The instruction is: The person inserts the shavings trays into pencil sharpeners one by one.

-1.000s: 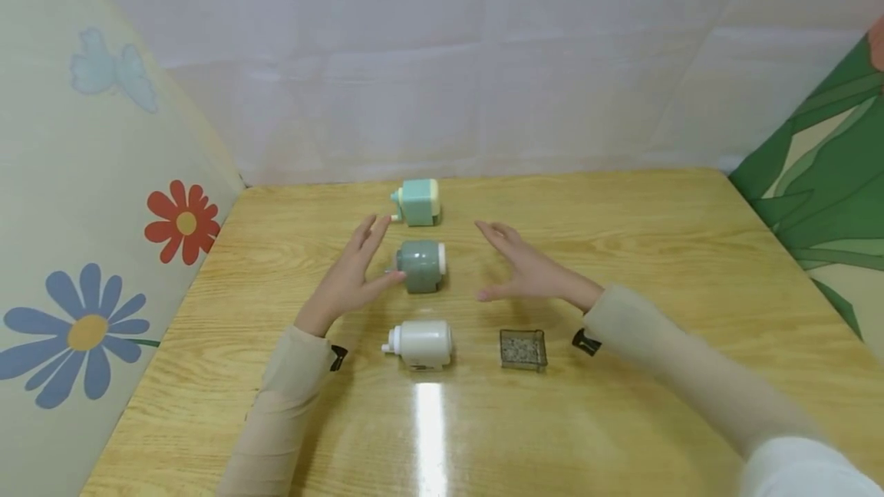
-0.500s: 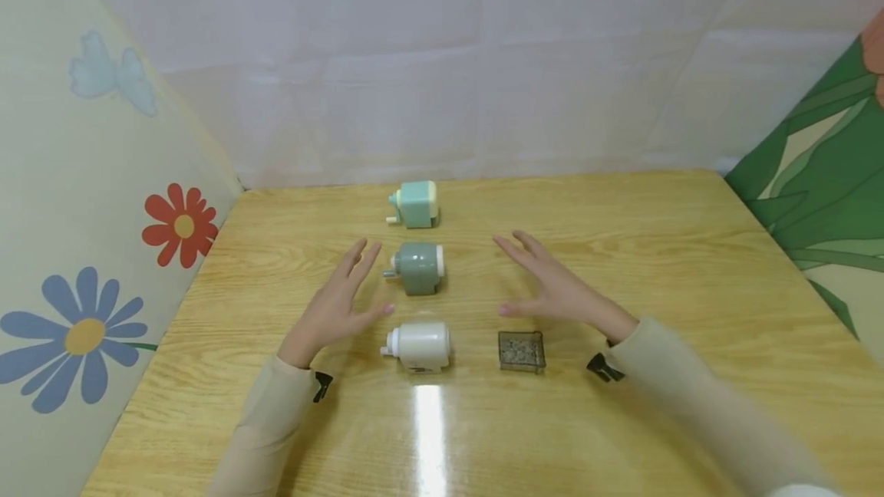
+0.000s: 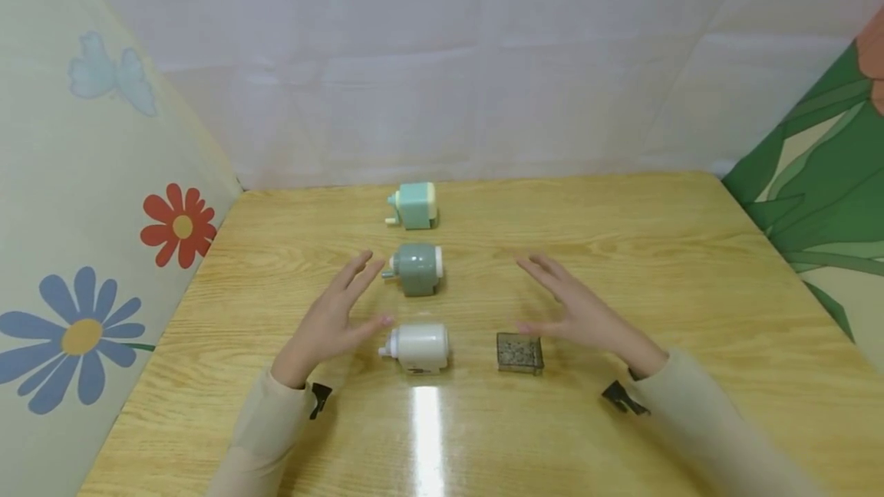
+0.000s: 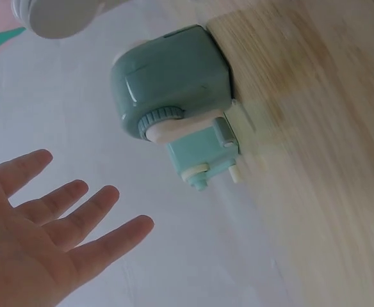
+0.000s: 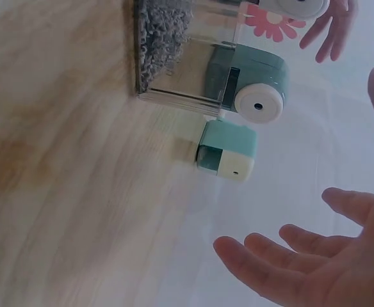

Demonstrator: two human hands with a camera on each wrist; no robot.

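Observation:
Three hand-crank pencil sharpeners stand in a column on the table: a mint one [image 3: 417, 205] at the back, a dark green one [image 3: 418, 269] in the middle, a white one [image 3: 423, 347] in front. Their cranks point left. My left hand [image 3: 328, 328] is held over the table just left of the white and green ones, fingers spread, holding nothing. Across from it, my right hand [image 3: 583, 313] hovers with fingers extended, its palm facing left. Its thumb tip overlaps the clear box [image 3: 519, 353] in the head view. Grey bits lie in that box, as the right wrist view shows.
The wooden table [image 3: 621, 228] ends at a white cloth backdrop [image 3: 387, 113]. A flower-painted panel [image 3: 41, 198] rises on the left, and a green leaf panel [image 3: 829, 198] on the right. A black clip hangs at each wrist.
Both hands have drawn back toward the person and moved farther apart, the right hand shifting right. The sharpeners and the clear box have stayed in place.

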